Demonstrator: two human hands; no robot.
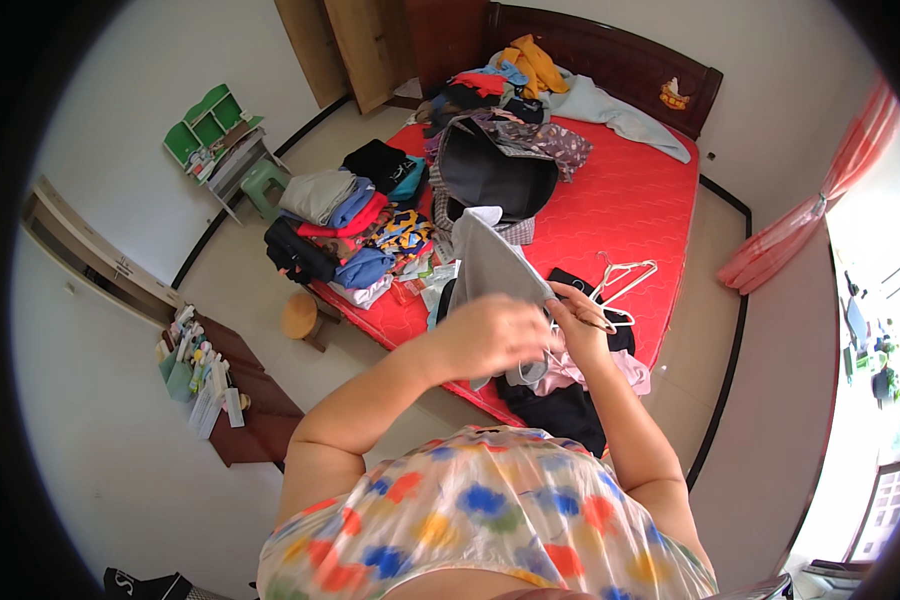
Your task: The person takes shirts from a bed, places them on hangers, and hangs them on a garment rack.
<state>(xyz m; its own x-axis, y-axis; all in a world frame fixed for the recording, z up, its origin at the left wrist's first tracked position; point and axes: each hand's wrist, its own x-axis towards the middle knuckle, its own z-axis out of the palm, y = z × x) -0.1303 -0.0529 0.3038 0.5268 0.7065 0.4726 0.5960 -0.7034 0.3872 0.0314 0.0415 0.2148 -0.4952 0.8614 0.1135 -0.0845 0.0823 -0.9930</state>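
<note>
In front of my chest hangs a grey cloth item (pixel 492 262) with a stiff, pale-edged upper part, spread into a pointed shape. My right hand (pixel 582 322) pinches its right corner. A thin dark strip, which I cannot identify, shows by that hand. My left hand (pixel 505 335) is in front of the cloth's lower part, its fingers smeared by motion. Below the hands, thin grey loops (pixel 535 370) dangle. White clothes hangers (pixel 625 285) lie just beyond my right hand, on dark clothing. A pink garment (pixel 625 372) and black clothing (pixel 555 410) lie beneath.
A red mattress (pixel 610 210) fills the middle. Folded clothes (pixel 335 215) are stacked at its left edge, near an open black-lined bag (pixel 495 175). More clothes (pixel 500 85) heap by the headboard (pixel 590 45). A wooden stool (pixel 302 316) stands left of the bed.
</note>
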